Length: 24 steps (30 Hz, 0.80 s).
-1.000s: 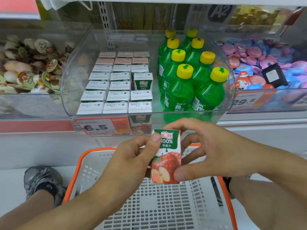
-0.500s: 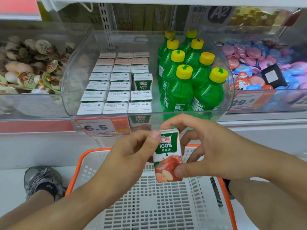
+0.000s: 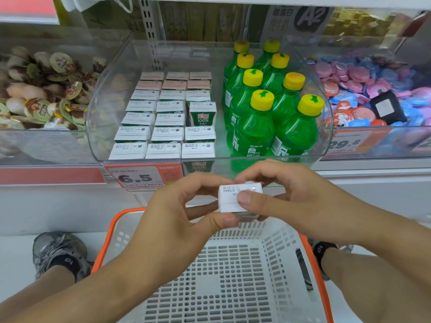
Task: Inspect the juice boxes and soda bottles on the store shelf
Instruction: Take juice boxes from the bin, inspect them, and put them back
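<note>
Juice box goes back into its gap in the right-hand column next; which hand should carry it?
Left, probably. The left hand grips the juice box by its sides, while the right hand only pinches its top. The gap lies just left of straight ahead.

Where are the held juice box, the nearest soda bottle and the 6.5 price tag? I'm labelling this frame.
juice box (image 3: 229, 198), head view, white printed top.
soda bottle (image 3: 294, 134), head view, green body.
price tag (image 3: 137, 177), head view, on the printed 6.5.
</note>
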Motion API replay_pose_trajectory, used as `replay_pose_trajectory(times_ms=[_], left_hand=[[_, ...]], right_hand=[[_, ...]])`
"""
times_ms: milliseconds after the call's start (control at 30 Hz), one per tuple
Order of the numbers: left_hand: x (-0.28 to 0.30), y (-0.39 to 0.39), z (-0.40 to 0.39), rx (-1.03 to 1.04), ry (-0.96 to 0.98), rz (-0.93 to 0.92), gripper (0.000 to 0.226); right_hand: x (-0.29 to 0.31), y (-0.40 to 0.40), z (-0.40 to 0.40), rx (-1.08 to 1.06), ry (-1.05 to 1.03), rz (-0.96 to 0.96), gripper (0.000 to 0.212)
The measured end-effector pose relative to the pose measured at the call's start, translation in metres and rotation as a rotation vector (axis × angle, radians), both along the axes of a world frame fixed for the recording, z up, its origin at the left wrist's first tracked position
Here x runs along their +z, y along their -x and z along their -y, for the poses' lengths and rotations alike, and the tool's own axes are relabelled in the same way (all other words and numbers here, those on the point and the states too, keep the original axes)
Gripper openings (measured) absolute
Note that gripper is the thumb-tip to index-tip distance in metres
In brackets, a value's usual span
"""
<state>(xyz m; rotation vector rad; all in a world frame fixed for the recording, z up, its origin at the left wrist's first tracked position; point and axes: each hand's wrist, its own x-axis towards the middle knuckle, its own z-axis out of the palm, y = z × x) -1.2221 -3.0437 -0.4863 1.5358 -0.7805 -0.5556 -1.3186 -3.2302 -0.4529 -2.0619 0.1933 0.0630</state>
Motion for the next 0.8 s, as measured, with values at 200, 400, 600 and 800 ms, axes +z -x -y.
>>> replay_pose_trajectory(times_ms=[200,400,600,800], left_hand=[[-0.002,0.001,-0.001,0.008,-0.045,0.131,0.039],[-0.005,-0.002,0.001,-0.003,-0.013,0.121,0.038],[-0.007,-0.003,0.001,-0.034,-0.008,0.131,0.037],[-0.007,-0.005,0.001,-0.035,0.042,0.161,0.034]], right_hand=[[0.003,-0.003,0.007,0.02,-0.195,-0.076,0.016],[0.002,-0.005,0.011,-0.004,-0.2,-0.084,0.032],[0.008,0.002,0.011,0.052,-0.046,-0.077,0.036],[0.008,0.006,0.016,0.046,-0.093,-0.037,0.04]])
